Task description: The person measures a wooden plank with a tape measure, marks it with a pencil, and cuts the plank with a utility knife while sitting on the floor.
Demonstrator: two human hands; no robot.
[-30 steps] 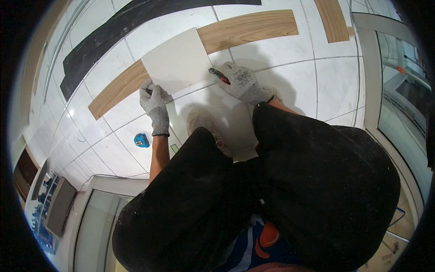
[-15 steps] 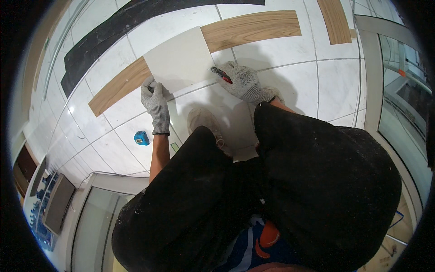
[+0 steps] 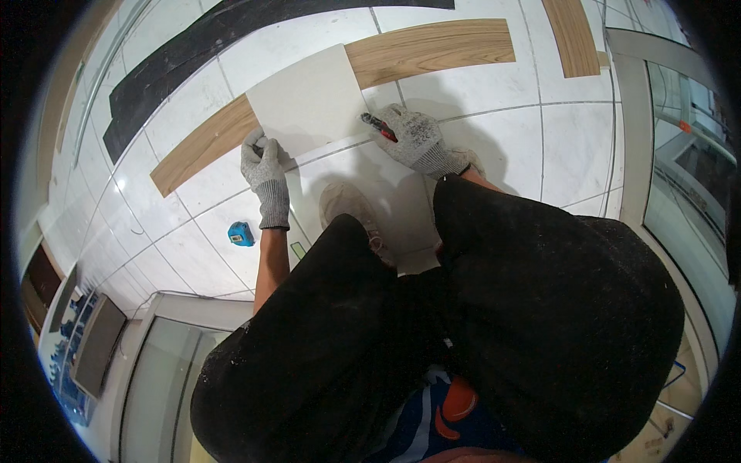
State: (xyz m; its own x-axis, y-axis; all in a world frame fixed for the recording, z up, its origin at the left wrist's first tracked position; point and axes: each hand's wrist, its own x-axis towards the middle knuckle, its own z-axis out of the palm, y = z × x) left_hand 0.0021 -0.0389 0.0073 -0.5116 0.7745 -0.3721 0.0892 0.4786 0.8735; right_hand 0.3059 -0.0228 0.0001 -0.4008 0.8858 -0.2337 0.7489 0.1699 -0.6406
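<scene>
Head: left hand curls at near-left corner of white sheet, likely steadying it, grip unclear; right hand clasps red-black tool.

Fisheye view with blackened corners; the floor and door frame bow toward the rim. The floor is brightly lit, with a small glare spot near its left edge. Soft shadows lie rightward of the left hand and right hand; the dark trousers lose detail.
</scene>
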